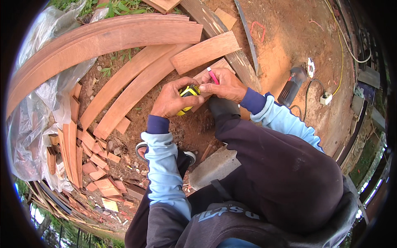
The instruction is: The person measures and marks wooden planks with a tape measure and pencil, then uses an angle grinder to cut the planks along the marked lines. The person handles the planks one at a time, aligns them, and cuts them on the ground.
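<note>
Wrapped in my left hand [166, 101] is a yellow and black tape measure [189, 91]. My right hand [230, 85] is closed around a pink pen-like marker [213, 75], its fingertips meeting the front of the tape measure; whether they also pinch the tape's end is too small to tell. Under both hands lies a reddish wooden board [223, 64], partly covered by them and by my shoe [223, 108]. Just beyond it, a shorter plank [205, 52] rests across a weathered beam [244, 66].
Long planks [107, 37] lie at the left over clear plastic sheeting [31, 128], with wood offcuts [97, 161] nearby. A concrete block [213, 167] sits under my leg. To the right are a corded power tool [292, 87], a white socket [326, 98] and a long metal strip [248, 37].
</note>
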The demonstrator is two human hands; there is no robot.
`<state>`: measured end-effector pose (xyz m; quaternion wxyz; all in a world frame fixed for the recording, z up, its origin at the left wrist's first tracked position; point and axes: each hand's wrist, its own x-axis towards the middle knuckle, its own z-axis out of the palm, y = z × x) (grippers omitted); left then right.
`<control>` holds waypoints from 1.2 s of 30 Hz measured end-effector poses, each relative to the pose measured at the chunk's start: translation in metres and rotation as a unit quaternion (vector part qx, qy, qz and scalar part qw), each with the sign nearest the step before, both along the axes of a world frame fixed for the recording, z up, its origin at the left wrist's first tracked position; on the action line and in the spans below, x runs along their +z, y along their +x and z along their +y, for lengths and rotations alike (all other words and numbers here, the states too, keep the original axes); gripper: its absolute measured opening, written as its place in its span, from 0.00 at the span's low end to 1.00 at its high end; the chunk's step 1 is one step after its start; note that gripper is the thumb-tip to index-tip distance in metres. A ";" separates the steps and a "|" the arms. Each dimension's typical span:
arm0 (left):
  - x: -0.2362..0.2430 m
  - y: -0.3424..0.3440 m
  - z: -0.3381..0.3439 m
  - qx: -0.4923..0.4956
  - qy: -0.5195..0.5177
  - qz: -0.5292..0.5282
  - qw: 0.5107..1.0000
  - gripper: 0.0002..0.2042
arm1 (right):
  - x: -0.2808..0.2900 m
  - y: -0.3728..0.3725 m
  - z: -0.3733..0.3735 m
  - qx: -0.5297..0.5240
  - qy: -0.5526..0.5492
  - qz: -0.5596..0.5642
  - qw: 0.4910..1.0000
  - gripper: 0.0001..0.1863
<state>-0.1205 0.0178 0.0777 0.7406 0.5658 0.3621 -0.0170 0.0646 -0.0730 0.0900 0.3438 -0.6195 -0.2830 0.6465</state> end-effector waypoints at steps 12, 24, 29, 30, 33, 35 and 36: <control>-0.057 -0.032 0.046 -0.057 0.169 0.212 0.961 0.23 | -0.022 0.098 0.024 -0.025 0.066 -0.383 0.921 0.11; -0.064 -0.021 0.042 -0.039 0.207 0.173 0.962 0.12 | -0.025 0.062 0.019 0.053 0.220 -0.498 0.837 0.13; -0.021 0.005 0.028 0.001 0.138 0.127 0.982 0.14 | -0.030 0.001 0.013 0.126 0.228 -0.299 0.918 0.17; -0.020 0.009 0.026 -0.009 0.158 0.119 0.980 0.14 | -0.030 -0.008 0.013 0.123 0.207 -0.292 0.925 0.17; -0.022 0.017 0.024 -0.036 0.174 0.120 0.977 0.15 | -0.030 -0.014 0.010 0.107 0.149 -0.258 0.949 0.17; -0.026 0.016 0.021 -0.033 0.190 0.107 0.975 0.15 | -0.036 -0.005 0.011 0.087 0.120 -0.215 0.965 0.18; -0.029 0.013 0.020 -0.031 0.197 0.102 0.975 0.15 | -0.037 0.004 0.015 0.059 0.161 -0.309 0.935 0.17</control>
